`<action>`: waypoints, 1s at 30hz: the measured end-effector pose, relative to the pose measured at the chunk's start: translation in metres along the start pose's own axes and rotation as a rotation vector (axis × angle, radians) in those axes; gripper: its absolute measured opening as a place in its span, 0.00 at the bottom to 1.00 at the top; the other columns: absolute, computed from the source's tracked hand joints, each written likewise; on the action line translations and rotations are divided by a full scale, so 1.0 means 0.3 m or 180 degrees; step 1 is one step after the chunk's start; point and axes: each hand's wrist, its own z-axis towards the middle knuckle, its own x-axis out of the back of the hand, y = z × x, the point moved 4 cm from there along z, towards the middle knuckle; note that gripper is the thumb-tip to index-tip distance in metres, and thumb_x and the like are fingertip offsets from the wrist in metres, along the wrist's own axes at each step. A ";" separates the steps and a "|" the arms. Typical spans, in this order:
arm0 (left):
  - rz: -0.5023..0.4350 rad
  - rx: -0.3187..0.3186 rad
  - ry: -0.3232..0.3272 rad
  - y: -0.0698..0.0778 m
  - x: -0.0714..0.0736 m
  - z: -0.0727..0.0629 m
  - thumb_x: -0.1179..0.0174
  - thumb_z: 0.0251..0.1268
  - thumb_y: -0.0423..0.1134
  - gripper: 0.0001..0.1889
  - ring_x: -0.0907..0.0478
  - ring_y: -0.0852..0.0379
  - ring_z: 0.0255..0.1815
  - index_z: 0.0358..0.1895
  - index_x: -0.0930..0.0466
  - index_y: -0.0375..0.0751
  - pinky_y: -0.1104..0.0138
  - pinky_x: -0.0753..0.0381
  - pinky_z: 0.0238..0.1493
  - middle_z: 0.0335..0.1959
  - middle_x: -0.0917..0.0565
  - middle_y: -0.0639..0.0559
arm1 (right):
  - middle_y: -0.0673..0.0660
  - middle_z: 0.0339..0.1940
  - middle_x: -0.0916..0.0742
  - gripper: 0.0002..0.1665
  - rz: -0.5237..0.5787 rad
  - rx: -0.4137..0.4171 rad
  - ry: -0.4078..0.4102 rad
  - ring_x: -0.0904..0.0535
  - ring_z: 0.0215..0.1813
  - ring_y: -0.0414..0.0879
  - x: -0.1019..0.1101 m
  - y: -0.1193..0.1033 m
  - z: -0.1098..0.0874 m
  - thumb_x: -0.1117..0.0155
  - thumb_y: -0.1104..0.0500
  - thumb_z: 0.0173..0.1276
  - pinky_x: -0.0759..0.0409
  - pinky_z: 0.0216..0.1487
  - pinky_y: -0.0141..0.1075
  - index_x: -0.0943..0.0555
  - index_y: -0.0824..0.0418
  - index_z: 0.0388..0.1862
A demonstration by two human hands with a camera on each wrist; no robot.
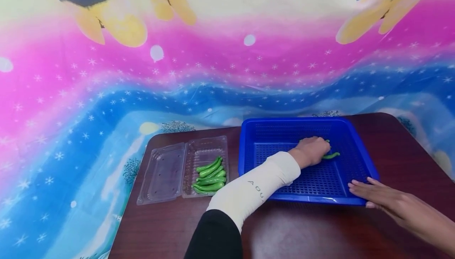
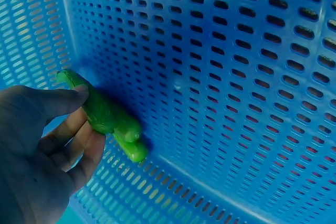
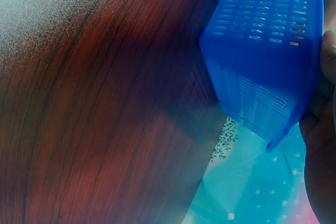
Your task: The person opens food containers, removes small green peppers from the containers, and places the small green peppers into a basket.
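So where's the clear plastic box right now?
In the head view, the clear plastic box sits on the table, left of the blue basket, its lid open.

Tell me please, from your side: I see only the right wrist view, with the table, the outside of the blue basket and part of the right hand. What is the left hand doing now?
Observer: The left hand is inside the basket, with a green vegetable between its thumb and fingers.
Operator: Thank you. Are there also vegetables outside the basket?
Observer: Yes, several more green vegetables lie in a clear plastic box, to the left of the basket.
Operator: Is the lid of this box closed?
Observer: No, the lid lies open on the left side of the box.
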 end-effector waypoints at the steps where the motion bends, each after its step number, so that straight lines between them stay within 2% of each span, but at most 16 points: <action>1: 0.0012 -0.0002 0.0014 0.003 -0.003 0.003 0.46 0.79 0.36 0.11 0.20 0.65 0.42 0.36 0.22 0.58 0.72 0.19 0.44 0.43 0.15 0.63 | 0.33 0.72 0.26 0.45 -0.0003 0.0007 0.0014 0.59 0.77 0.15 0.000 -0.001 0.000 0.22 0.62 0.56 0.63 0.67 0.06 0.25 0.37 0.72; 9: 0.0043 0.0140 0.0046 0.018 -0.031 0.021 0.47 0.80 0.39 0.11 0.19 0.67 0.43 0.36 0.21 0.60 0.73 0.17 0.45 0.45 0.14 0.65 | 0.39 0.71 0.21 0.44 -0.0037 -0.0180 -0.0171 0.63 0.75 0.13 -0.004 0.010 -0.006 0.24 0.59 0.60 0.68 0.65 0.07 0.27 0.35 0.74; 13: 0.0073 0.0129 0.0095 0.013 -0.041 0.022 0.47 0.80 0.40 0.13 0.20 0.66 0.39 0.31 0.24 0.59 0.72 0.19 0.42 0.44 0.14 0.65 | 0.38 0.72 0.22 0.42 0.0003 -0.0216 -0.0210 0.64 0.76 0.13 -0.004 0.009 -0.005 0.26 0.60 0.63 0.68 0.65 0.07 0.27 0.36 0.74; 21: 0.0028 0.0049 0.0172 -0.003 -0.046 0.028 0.49 0.81 0.39 0.15 0.23 0.65 0.37 0.29 0.28 0.57 0.71 0.20 0.39 0.40 0.16 0.63 | 0.38 0.70 0.20 0.39 -0.0004 -0.0106 -0.0104 0.62 0.76 0.13 -0.003 0.009 0.003 0.25 0.59 0.62 0.65 0.65 0.06 0.23 0.36 0.71; 25: 0.0034 -0.0089 0.0277 -0.017 -0.002 0.008 0.47 0.80 0.38 0.13 0.23 0.65 0.39 0.32 0.24 0.56 0.71 0.19 0.42 0.40 0.16 0.63 | 0.39 0.70 0.21 0.40 0.0079 -0.0024 -0.0050 0.58 0.78 0.15 0.004 0.005 0.010 0.24 0.62 0.60 0.62 0.67 0.06 0.23 0.39 0.71; 28: 0.0028 -0.0171 0.0383 -0.035 0.076 -0.035 0.48 0.80 0.37 0.10 0.22 0.66 0.42 0.39 0.20 0.56 0.71 0.18 0.44 0.42 0.17 0.63 | 0.39 0.71 0.22 0.40 0.0124 0.0063 0.0003 0.56 0.79 0.17 0.007 0.000 0.013 0.25 0.64 0.60 0.60 0.69 0.07 0.22 0.41 0.70; 30: -0.0052 -0.0179 0.0423 -0.053 0.142 -0.088 0.49 0.80 0.34 0.11 0.22 0.66 0.46 0.44 0.18 0.56 0.72 0.18 0.44 0.45 0.17 0.63 | 0.38 0.71 0.23 0.39 0.0096 0.0043 -0.0030 0.58 0.78 0.16 0.004 0.000 0.010 0.26 0.63 0.61 0.61 0.68 0.07 0.22 0.40 0.70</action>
